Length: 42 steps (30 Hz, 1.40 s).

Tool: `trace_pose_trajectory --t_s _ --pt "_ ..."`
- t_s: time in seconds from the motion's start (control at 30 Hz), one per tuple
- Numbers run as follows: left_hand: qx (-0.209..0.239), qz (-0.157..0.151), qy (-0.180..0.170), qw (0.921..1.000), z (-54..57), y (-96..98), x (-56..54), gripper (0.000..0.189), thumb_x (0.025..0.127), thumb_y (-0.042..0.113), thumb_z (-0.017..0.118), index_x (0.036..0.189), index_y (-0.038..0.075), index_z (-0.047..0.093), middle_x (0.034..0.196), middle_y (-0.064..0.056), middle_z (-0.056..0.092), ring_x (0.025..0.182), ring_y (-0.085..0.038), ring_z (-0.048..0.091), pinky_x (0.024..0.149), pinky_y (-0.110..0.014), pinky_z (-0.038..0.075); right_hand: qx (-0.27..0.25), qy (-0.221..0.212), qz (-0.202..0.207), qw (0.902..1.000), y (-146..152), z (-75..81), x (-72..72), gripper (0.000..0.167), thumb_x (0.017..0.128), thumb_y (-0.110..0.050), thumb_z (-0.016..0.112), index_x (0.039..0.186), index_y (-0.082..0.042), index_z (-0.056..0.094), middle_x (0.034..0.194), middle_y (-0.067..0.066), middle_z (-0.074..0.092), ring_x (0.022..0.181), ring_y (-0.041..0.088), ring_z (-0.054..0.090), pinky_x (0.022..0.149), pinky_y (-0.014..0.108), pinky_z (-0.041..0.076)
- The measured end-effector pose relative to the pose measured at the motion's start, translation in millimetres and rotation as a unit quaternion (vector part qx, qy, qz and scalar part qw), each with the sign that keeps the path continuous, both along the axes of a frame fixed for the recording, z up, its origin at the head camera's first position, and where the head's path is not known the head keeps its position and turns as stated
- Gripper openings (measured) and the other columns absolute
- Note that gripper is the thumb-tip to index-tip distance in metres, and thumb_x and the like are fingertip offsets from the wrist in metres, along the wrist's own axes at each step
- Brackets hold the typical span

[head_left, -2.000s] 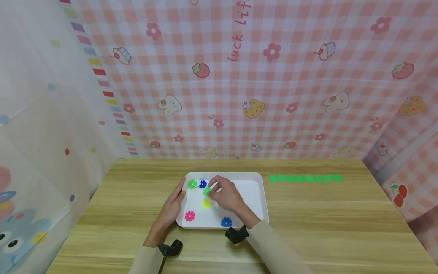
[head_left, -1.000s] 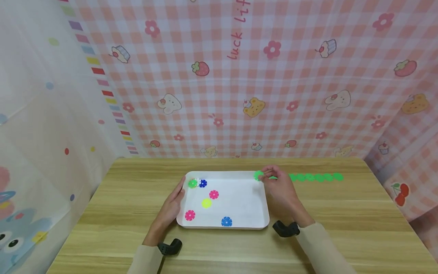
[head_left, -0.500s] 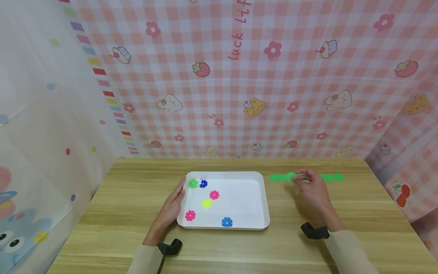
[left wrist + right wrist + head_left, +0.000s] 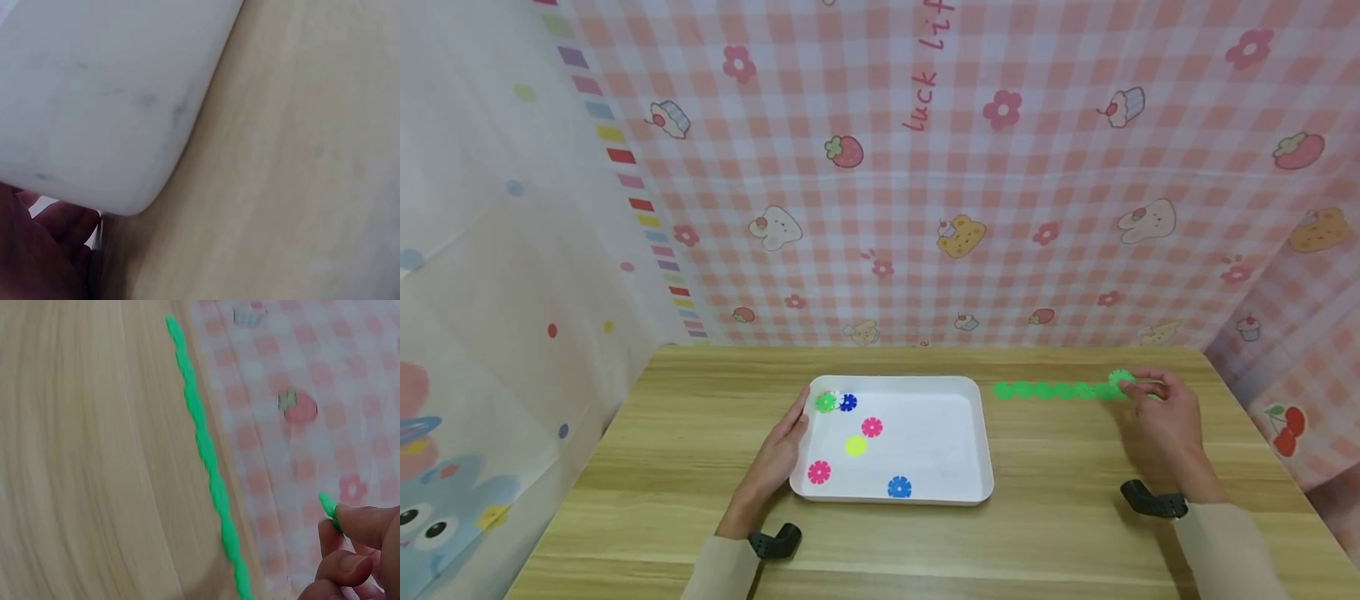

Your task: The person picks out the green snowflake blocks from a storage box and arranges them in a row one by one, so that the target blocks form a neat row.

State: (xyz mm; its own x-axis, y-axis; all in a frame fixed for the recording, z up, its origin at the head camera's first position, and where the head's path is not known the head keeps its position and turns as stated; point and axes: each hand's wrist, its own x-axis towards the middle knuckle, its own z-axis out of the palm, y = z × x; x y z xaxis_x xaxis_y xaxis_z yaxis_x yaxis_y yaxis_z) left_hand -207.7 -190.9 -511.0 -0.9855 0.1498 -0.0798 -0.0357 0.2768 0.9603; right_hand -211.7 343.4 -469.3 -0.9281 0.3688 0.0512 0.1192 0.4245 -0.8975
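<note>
Near the table's right back, my right hand (image 4: 1172,421) pinches a single green snowflake building disc (image 4: 1121,380) between thumb and fingers. In the head view this disc overlaps the right part of a straight row of joined green discs (image 4: 1060,391); in the right wrist view the held disc is apart from the row, which appears edge-on as a thin green strip (image 4: 209,462). At the left side of the white tray (image 4: 940,498), my left hand (image 4: 777,458) holds its wall. In the left wrist view its fingers (image 4: 69,222) are partly hidden.
Inside the tray lie pink discs (image 4: 872,427), a yellow disc (image 4: 855,446), a light blue disc (image 4: 899,487), a dark blue disc (image 4: 847,402) and a green disc (image 4: 826,402). A checked cloth (image 4: 880,183) hangs behind the wooden table (image 4: 1060,533).
My right hand has taken a green disc from the tray, uncovering a pink one, and carried it rightward along the green row to its far end. The left hand stays at the tray.
</note>
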Motion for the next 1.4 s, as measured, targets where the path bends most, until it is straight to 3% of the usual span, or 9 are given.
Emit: trace_pose_trajectory --t_s 0.23,0.33,0.47,0.57,0.77,1.03,1.4 --pt "-0.008 0.003 -0.005 1.0 -2.2 -1.0 -1.5 0.051 0.11 0.026 0.026 0.16 0.026 0.016 0.166 0.006 0.01 0.153 -0.018 0.003 0.125 -0.044 0.003 -0.077 -0.014 -0.047 0.9959 34 -8.7 -6.6 0.008 0.096 -0.027 0.066 0.1 -0.026 0.059 0.072 -0.031 0.062 0.064 -0.007 0.057 0.054 0.014 0.045" --pt "-0.007 0.003 -0.008 0.9999 -3.0 -1.3 -2.5 0.051 0.11 0.026 0.026 0.16 0.025 0.015 0.167 0.005 0.009 0.153 -0.018 0.002 0.125 -0.044 0.003 -0.105 -0.017 -0.088 0.9904 44 -15.2 -11.5 0.008 0.095 -0.022 0.067 0.095 -0.027 0.061 0.067 -0.032 0.062 0.064 -0.01 0.058 0.053 0.013 0.043" --pt "-0.005 0.002 -0.009 0.9999 -3.4 -1.1 -2.7 0.052 0.11 0.026 0.025 0.16 0.024 0.014 0.167 0.005 0.008 0.153 -0.018 0.001 0.125 -0.044 0.002 -0.164 0.004 -0.155 0.9742 52 -23.5 -17.9 0.013 0.091 -0.012 0.068 0.089 -0.023 0.062 0.06 -0.026 0.062 0.056 -0.008 0.056 0.046 0.013 0.04" --pt "-0.006 0.002 -0.006 1.0 -3.9 -1.3 -2.5 0.051 0.11 0.026 0.025 0.16 0.024 0.015 0.167 0.005 0.009 0.153 -0.018 0.002 0.125 -0.044 0.003 -0.184 0.028 -0.182 0.9655 55 -29.4 -21.5 0.015 0.089 -0.007 0.069 0.087 -0.02 0.061 0.057 -0.022 0.059 0.049 -0.006 0.05 0.042 0.013 0.037" --pt "-0.004 0.006 0.002 1.0 -4.3 -0.9 -1.0 0.051 0.11 0.025 0.027 0.16 0.025 0.018 0.166 0.004 0.011 0.153 -0.02 0.003 0.124 -0.045 0.003 -0.131 0.029 -0.204 0.9698 57 -36.8 -25.9 0.016 0.089 -0.009 0.07 0.084 -0.022 0.061 0.054 -0.024 0.054 0.046 -0.007 0.046 0.042 0.011 0.036" --pt "-0.002 0.007 0.002 1.0 -4.0 1.1 -0.6 0.051 0.11 0.026 0.028 0.159 0.028 0.019 0.166 0.004 0.012 0.153 -0.02 0.004 0.124 -0.045 0.004 -0.042 -0.014 -0.235 0.9709 55 -39.8 -25.8 0.018 0.092 -0.019 0.067 0.082 -0.03 0.057 0.052 -0.034 0.046 0.053 -0.015 0.044 0.061 0.008 0.035" --pt "-0.007 0.009 0.006 0.9999 -3.2 -1.2 -0.8 0.051 0.11 0.027 0.029 0.159 0.027 0.02 0.166 0.004 0.013 0.153 -0.02 0.005 0.124 -0.044 0.004 0.015 -0.025 -0.24 0.9703 51 -42.3 -30.2 0.007 0.092 -0.018 0.066 0.088 -0.016 0.06 0.052 -0.032 0.038 0.052 -0.012 0.039 0.059 0.013 0.034"
